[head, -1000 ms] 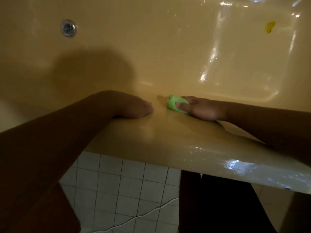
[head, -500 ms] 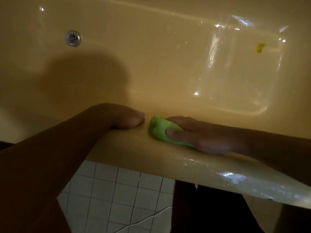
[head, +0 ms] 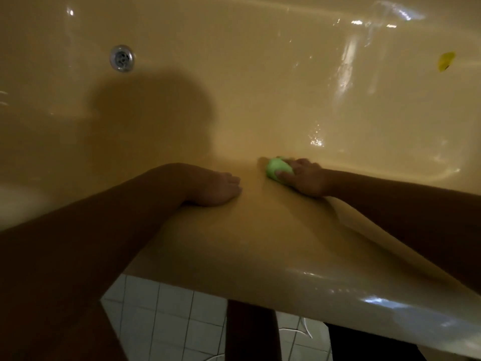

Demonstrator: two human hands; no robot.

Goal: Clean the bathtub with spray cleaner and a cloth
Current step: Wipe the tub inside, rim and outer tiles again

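On the near rim of the yellow bathtub (head: 260,243), I see my left hand (head: 218,188) lying flat, fingers loose, holding nothing. Near it, at the rim's inner edge, my right hand (head: 307,178) grips the green cloth (head: 277,169), thumb curled round it, pressed onto the glossy surface.
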